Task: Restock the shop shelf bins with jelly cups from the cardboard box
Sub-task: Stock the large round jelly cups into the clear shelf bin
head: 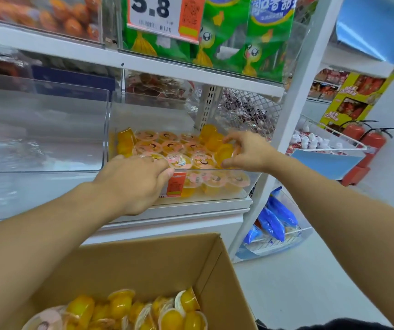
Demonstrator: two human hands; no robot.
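A clear plastic shelf bin (215, 198) holds several yellow jelly cups (174, 146) with pink lids, most lid-up in rows. My left hand (136, 182) reaches over the bin's front edge, its fingers curled round a jelly cup (179, 161) at the front row. My right hand (246, 151) is inside the bin on the right and pinches a yellow jelly cup (224, 153) lying on its side. Below, an open cardboard box (157, 265) holds several more yellow jelly cups (124, 310).
An empty clear bin (41, 129) stands left of the jelly bin. Green snack bags (226, 39) and a price tag (162, 15) sit on the shelf above. A white shelf upright (293, 103) rises at the right, with two red fire extinguishers (367, 148) and blue packets (276, 217) beyond.
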